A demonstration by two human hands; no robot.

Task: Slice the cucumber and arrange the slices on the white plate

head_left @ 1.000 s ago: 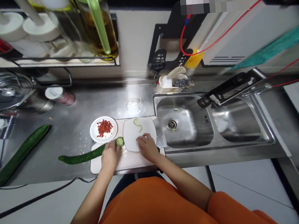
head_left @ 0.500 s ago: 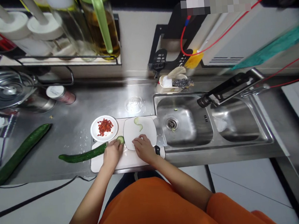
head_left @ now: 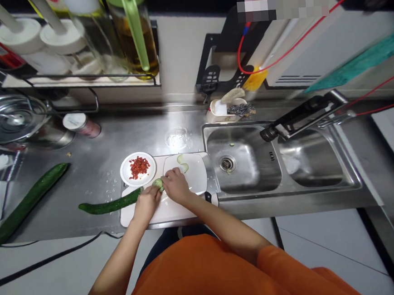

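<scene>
My left hand (head_left: 147,203) is closed over a green cucumber (head_left: 111,205) near its cut end, on the white cutting board (head_left: 129,216). The uncut length points left past the board. Pale round cucumber slices (head_left: 158,183) show between my two hands. My right hand (head_left: 177,185) is closed, with its fingertips against these slices; the exact grip is partly hidden. Under and beside it lies a white square plate (head_left: 198,179), where a curved row of thin slices (head_left: 183,162) rests. A knife (head_left: 213,179) lies partly beneath the plate's right side.
A round white plate (head_left: 126,175) holds chopped red pieces (head_left: 139,167). Another long cucumber (head_left: 31,203) lies at the left. Right of the board is a double steel sink (head_left: 244,159) with a black faucet (head_left: 284,124). A bottle rack (head_left: 85,79) and a lidded pot (head_left: 13,118) stand behind.
My right hand has moved left from the square plate to the cucumber's cut end, and its fingers have closed there. My left hand stays on the cucumber.
</scene>
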